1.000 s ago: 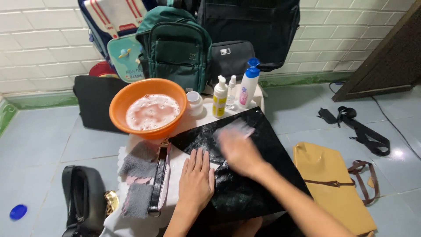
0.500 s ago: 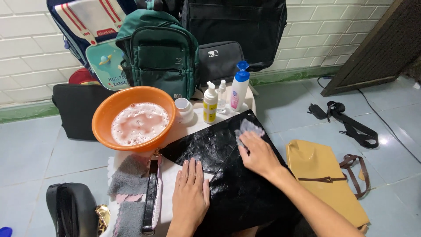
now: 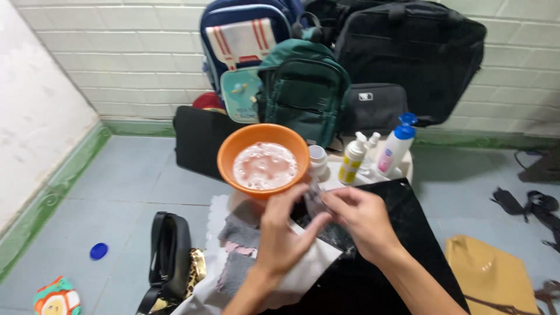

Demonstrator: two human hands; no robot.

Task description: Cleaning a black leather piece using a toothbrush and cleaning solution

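I have a small translucent wet cloth (image 3: pixel 318 201) pinched between both hands, raised just above the glossy black flat bag (image 3: pixel 402 233) that lies on the table (image 3: pixel 373 175). My right hand (image 3: pixel 364 219) grips its lower edge with fingers (image 3: pixel 338 198) closed on it; my left hand (image 3: pixel 286 233) meets it from the other side, fingertips narrowed onto the upper edge. The cloth hangs roughly upright between them. The round orange plastic basin of foamy water (image 3: pixel 263 160) sits just beyond my left hand, nearer that hand than my right.
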